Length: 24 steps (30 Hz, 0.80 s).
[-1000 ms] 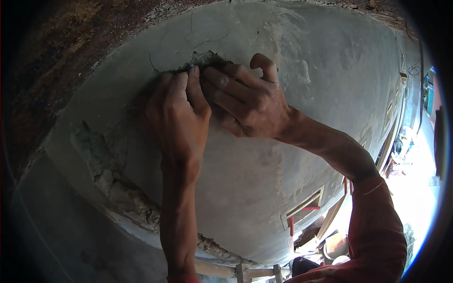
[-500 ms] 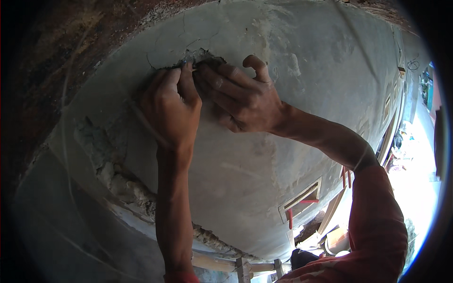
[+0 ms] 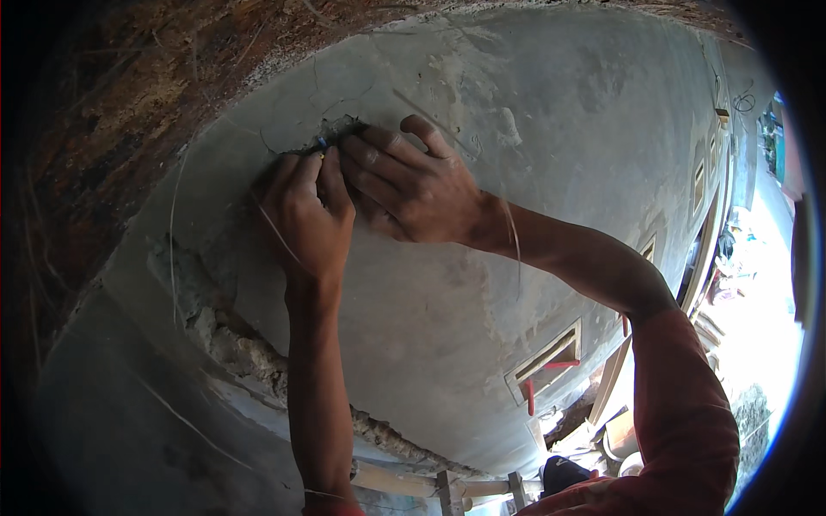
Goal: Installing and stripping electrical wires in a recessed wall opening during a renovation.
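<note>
Both my hands are raised to a broken, ragged hole (image 3: 344, 127) in a grey plastered wall (image 3: 430, 344). My left hand (image 3: 310, 206) is closed in a pinch at the hole's lower edge. By its fingertips shows a small blue piece (image 3: 322, 142) with a yellowish bit below it, too small to name. Close beside it, my right hand (image 3: 417, 185) is closed too, its little finger raised and bent. The fingertips of the right hand are hidden, so what they grip cannot be made out.
Rough brown material (image 3: 172, 69) borders the wall above. A broken, rough-edged groove (image 3: 249, 348) runs along the wall at lower left. To the lower right is a rectangular recess (image 3: 551, 361) with red tubes. Wooden bars (image 3: 447, 490) stand at the bottom edge.
The view has shifted slightly, so the hole and both hands sit a little lower and further left. More of the blue piece shows. Both hands keep their grip at the hole.
</note>
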### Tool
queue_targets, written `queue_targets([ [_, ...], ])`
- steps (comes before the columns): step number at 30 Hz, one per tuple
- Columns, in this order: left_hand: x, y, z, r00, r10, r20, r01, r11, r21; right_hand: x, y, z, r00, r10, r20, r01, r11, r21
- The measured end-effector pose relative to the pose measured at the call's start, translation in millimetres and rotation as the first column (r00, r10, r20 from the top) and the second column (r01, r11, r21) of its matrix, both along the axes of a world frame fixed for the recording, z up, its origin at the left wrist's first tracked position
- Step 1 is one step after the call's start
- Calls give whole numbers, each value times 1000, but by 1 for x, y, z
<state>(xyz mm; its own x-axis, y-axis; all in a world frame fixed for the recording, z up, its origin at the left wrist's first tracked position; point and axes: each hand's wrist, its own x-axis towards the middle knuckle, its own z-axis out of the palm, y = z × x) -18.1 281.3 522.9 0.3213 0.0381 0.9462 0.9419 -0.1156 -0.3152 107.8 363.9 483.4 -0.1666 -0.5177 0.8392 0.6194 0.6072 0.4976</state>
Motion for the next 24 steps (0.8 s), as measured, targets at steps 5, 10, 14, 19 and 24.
queue_targets([
  [5, 1, 1, 2, 996, -74, -40, 75, 997, 36, -1, 1, 4, 1000, 14, 22, -14, 999, 30],
  [10, 2, 0, 4, 998, -54, -40, 57, 997, 58, -2, -1, -1, 1000, -7, -2, 7, 1000, 3],
  [14, 0, 1, 4, 993, -110, 39, 111, 994, -21, 11, -5, -6, 996, -25, 87, 34, 994, -105],
  [19, -7, -9, 7, 994, -105, -6, 104, 991, -88, 28, -26, -5, 982, 189, -8, -189, 978, -88],
  [24, -2, 0, -11, 993, -115, 28, 115, 993, -3, 94, -73, -113, 893, 197, -405, -373, 827, -421],
])
